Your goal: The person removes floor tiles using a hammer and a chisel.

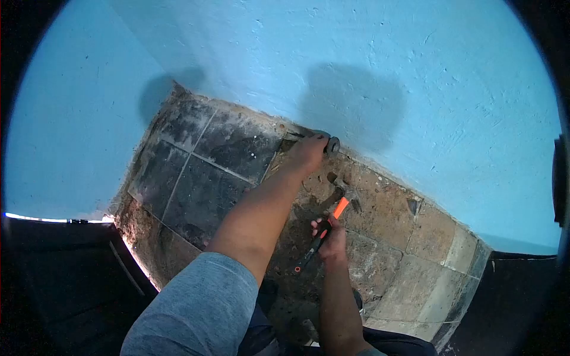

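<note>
In the head view, my right hand [333,240] is closed around the black and orange handle of a hammer [340,207]. The handle's end points down and to the left, while the hammer's head lies up toward the wall over the dirty floor. My left hand [309,155] reaches across to the foot of the blue wall. Its fingers are wrapped round a dark grey round-ended object [333,145], mostly hidden by the hand. Below that hand is bare, rough floor beside the edge of the dark tiles [222,175].
A blue wall [380,89] meets the floor in a corner at upper left. Worn brownish tiles [409,279] cover the right side, with a small dark chip [412,206] there. Dark panels [65,279] stand at lower left and lower right [510,302].
</note>
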`<state>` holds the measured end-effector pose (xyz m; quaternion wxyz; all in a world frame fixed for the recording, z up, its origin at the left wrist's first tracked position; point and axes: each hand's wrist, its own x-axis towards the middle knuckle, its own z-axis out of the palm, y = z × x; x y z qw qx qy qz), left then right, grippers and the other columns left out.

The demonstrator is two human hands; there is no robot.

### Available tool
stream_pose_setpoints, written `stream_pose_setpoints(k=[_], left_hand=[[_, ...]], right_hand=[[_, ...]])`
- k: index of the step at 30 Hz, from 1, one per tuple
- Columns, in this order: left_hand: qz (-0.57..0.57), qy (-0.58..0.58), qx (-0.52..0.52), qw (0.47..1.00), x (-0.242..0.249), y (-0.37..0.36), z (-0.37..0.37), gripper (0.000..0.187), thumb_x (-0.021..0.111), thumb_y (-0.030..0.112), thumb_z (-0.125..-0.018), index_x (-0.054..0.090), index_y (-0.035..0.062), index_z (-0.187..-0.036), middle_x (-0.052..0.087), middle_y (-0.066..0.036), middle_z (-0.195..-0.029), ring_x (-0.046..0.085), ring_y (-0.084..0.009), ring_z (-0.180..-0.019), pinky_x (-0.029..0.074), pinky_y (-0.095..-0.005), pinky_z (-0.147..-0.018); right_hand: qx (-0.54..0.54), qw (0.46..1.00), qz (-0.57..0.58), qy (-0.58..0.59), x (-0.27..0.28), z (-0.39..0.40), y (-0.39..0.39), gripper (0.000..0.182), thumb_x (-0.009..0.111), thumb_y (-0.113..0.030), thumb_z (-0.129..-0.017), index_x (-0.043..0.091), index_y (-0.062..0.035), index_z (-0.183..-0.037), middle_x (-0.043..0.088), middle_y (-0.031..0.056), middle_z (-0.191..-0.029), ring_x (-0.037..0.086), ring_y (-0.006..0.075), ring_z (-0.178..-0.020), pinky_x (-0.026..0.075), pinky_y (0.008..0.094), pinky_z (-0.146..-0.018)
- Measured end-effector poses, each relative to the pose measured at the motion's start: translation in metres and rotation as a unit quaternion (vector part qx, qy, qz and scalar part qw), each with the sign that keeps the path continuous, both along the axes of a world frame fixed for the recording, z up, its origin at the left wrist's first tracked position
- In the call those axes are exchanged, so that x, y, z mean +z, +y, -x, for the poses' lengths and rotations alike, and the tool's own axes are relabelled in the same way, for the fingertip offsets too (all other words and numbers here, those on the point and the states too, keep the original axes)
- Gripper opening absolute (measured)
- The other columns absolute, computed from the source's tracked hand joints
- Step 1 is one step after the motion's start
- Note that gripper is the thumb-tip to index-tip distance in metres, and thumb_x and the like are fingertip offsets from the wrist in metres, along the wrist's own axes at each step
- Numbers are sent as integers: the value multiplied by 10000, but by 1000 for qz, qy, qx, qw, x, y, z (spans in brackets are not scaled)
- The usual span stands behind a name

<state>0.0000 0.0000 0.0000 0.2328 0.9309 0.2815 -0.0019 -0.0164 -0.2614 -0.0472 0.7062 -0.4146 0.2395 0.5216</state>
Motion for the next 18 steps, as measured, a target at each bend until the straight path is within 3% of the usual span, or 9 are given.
stream_pose_setpoints(k=[2,5,8,11,14,18], left_hand=[[-2,-8,-3,1000,4,1,4,498,621,39,-852,541,8,-1343,561,-223,-1373,579,-398,-1214,486,-488,-1039],[19,7,-16,1000,9,-7,-10,474,600,24,-856,549,9,-1328,564,-222,-1369,574,-395,-1221,480,-489,-1048],[-30,-85,-33,995,-18,-11,-4,364,574,8,-860,605,46,-1221,622,-181,-1232,607,-371,-1150,512,-475,-986],[-69,-102,-31,992,-22,-10,0,351,571,11,-869,606,53,-1216,627,-180,-1218,612,-370,-1141,518,-473,-974],[-39,-58,-12,997,-11,-5,0,352,553,13,-885,606,61,-1229,627,-171,-1235,606,-370,-1152,512,-474,-981],[0,-18,5,1000,3,1,-2,345,568,49,-900,604,57,-1242,625,-174,-1252,599,-380,-1158,501,-493,-986]], right_hand=[[4,1000,17,-5,3,1,5,208,506,-310,-1038,561,-115,-1087,598,64,-852,636,227,-752,504,325,-569],[-15,999,19,-23,15,-10,0,225,524,-245,-1029,539,-61,-1157,579,59,-802,590,188,-677,468,318,-572],[-9,999,24,-42,12,-8,1,184,527,-250,-1032,532,-81,-1105,537,30,-765,535,164,-629,454,309,-563],[-33,990,89,-102,-2,-8,-3,160,519,-249,-1041,508,-90,-1038,500,15,-730,496,147,-589,428,301,-528],[-101,950,159,-248,39,-8,3,177,514,-257,-1046,487,-96,-978,491,9,-711,473,137,-561,410,291,-497],[-234,844,158,-457,96,-61,-6,228,492,-316,-1062,496,-94,-1010,479,6,-711,467,120,-557,415,291,-487]])
